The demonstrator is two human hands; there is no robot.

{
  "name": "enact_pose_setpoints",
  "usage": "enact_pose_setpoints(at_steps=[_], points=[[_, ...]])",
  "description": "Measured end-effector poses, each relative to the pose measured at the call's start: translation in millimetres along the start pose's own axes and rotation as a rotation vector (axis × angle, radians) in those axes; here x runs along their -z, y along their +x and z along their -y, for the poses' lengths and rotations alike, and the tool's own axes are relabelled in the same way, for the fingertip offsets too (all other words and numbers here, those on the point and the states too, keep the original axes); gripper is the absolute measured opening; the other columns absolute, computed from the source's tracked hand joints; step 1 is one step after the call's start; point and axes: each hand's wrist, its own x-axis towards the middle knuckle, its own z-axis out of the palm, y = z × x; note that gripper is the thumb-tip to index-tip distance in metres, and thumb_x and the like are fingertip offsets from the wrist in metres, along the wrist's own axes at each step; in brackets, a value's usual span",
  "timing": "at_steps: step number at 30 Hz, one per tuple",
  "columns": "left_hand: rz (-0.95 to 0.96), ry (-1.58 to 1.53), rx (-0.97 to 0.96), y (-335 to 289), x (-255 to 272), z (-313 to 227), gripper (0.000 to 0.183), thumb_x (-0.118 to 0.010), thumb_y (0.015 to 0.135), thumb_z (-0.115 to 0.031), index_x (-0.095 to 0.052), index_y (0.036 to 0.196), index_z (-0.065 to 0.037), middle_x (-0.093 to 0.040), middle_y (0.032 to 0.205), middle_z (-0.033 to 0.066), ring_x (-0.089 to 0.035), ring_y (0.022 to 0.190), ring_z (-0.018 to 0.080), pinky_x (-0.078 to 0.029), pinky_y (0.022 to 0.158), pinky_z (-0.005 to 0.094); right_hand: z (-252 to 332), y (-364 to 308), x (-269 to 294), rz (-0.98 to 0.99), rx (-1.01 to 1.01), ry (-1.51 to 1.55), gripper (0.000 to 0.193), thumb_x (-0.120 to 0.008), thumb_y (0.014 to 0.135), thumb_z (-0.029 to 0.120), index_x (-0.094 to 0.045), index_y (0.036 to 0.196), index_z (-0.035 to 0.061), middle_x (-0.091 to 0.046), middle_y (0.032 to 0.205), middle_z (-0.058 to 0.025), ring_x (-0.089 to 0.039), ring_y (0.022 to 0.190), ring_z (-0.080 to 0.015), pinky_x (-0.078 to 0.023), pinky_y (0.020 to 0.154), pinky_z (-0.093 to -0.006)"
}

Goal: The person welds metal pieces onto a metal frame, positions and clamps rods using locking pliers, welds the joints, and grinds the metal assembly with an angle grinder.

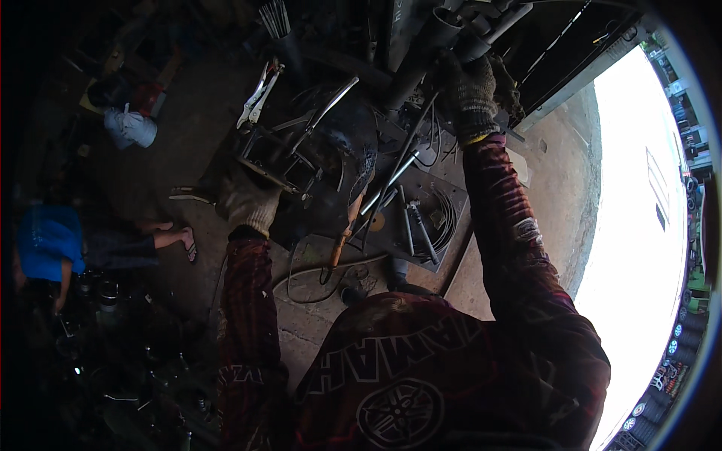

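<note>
My left hand (253, 201), in a knitted work glove, is closed at the near edge of a dark metal frame (282, 169); its fingertips are in shadow. Locking pliers (258, 98) stand up from the far left of this frame, and a second pair of pliers with a shiny handle (335, 104) rises at its right. Farther right, my gloved right hand (474, 98) reaches up beside thick dark tubes (430, 41). Its fingers look curled, but what they hold is hidden. A welding electrode holder with an orange-brown handle (342, 240) hangs between my arms.
On the dark metal worktable (395, 237) lie thin metal tubes (417, 229) and coiled wire (449, 222). A cable (301, 301) loops on the floor. Upright rods (276, 19) stand at the back. At the left is another person in a blue shirt (49, 242), near dark clutter.
</note>
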Motion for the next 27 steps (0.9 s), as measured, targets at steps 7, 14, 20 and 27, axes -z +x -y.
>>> enact_pose_setpoints(at_steps=[7,14,20,27], points=[[0.025,-0.021,-0.007,-6,16,-6,0.118,-0.078,0.067,-0.065,-0.023,0.155,-0.009,-0.045,0.145,0.0217,-0.05,0.131,0.0385,-0.045,0.105,0.0512,105,4,21,-0.019,0.11,-0.079,0.038,-0.072,0.088,0.02,-0.063,0.121,0.0023,-0.071,0.094,-0.0066,-0.069,0.089,-0.0166,-0.057,0.075,-0.0302],[0.007,0.025,-0.031,-5,8,-2,0.107,-0.074,0.075,-0.062,-0.028,0.149,0.0,-0.041,0.15,0.0222,-0.047,0.134,0.0372,-0.042,0.11,0.0458,118,-34,101,0.253,0.693,-0.955,0.039,-0.062,0.096,0.02,-0.058,0.132,0.0054,-0.071,0.099,-0.0063,-0.068,0.089,-0.0172,-0.056,0.073,-0.0313],[0.008,-0.044,-0.056,-3,6,3,0.114,-0.076,0.071,-0.067,-0.026,0.15,-0.002,-0.045,0.145,0.0249,-0.048,0.133,0.0379,-0.044,0.107,0.0474,63,-190,125,0.304,-0.342,0.079,0.048,-0.042,0.107,0.035,-0.05,0.138,-0.0013,-0.067,0.106,-0.0115,-0.065,0.084,-0.0178,-0.053,0.07,-0.0293],[0.079,-0.023,-0.013,3,5,-1,0.114,-0.078,0.07,-0.064,-0.026,0.15,-0.002,-0.047,0.142,0.0279,-0.053,0.127,0.041,-0.046,0.104,0.0477,12,-303,139,0.274,-0.925,0.554,0.052,-0.062,0.098,0.033,-0.049,0.135,-0.0002,-0.063,0.103,-0.0094,-0.067,0.089,-0.0212,-0.06,0.073,-0.0362]])
